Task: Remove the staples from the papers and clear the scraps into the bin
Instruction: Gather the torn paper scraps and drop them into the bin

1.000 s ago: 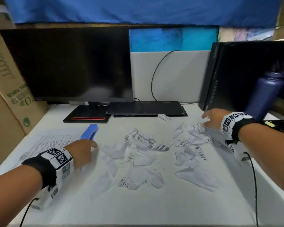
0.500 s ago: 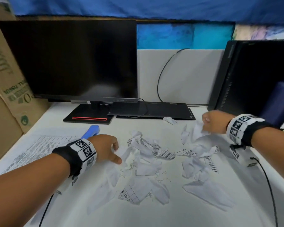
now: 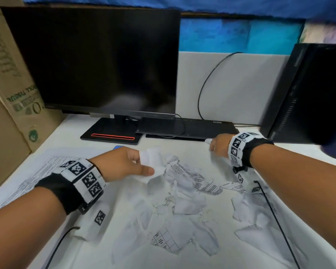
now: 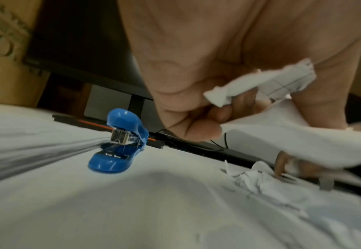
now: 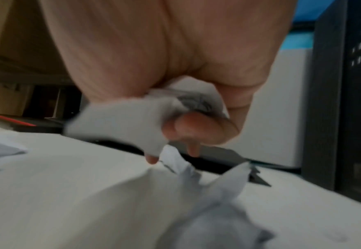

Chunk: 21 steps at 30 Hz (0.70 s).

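head: L hand (image 3: 122, 164) fingers curled, gripping paper scraps (image 3: 153, 162) | R hand (image 3: 219, 144) clutching scraps too | stapler (image 4: 120, 143) on desk (image 3: 124, 249)

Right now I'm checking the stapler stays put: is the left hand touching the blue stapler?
Apart. The left wrist view shows the blue stapler standing alone on the desk, bare surface separating it from the left hand, which grips paper scraps.
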{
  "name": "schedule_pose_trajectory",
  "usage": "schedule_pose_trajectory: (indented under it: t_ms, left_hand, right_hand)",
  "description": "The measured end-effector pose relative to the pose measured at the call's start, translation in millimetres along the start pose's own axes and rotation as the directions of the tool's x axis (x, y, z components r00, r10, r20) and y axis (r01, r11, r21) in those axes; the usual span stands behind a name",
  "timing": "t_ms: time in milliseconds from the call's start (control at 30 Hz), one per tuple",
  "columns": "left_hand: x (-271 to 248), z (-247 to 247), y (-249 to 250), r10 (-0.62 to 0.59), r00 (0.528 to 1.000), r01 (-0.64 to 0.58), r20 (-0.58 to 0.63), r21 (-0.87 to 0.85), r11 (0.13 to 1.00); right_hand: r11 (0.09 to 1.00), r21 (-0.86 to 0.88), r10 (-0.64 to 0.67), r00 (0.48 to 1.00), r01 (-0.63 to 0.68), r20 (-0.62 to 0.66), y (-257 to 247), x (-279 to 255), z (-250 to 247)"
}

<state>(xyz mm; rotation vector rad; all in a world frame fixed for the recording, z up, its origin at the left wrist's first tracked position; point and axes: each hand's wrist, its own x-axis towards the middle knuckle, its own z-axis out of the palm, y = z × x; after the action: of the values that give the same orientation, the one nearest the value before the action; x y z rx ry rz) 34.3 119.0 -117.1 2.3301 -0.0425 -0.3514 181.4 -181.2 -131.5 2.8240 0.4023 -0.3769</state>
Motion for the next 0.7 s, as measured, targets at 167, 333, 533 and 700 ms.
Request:
schedule_pose_trajectory:
  t_ms: [167, 333, 533, 700]
  left_hand:
    - [-4, -1, -11, -0.056, 0.998, 0.041, -0.015, -0.498, 0.866]
    - [-4, -3, -2, -0.190, 0.979, 0.064, -0.070, -0.784, 0.617]
    - [-27, -6, 4, -0.126, 0.991, 0.067, -0.039, -0.673, 0.737]
    - [-51, -2, 4, -0.069, 0.996, 0.060, -0.055, -0.143, 0.988]
  right_hand:
    - [0.996, 0.053, 0.077, 0.997, -0.078, 0.021, -3, 22, 5]
    - [0.974, 0.192, 0.144, 0.982, -0.119, -0.123, -9, 3, 4]
    - [0.893, 0.441, 0.117, 0.901, 0.089, -0.418, -3, -58, -21]
    - [0.824, 0.536, 0.105, 0.880, 0.184, -0.464, 24, -126, -35]
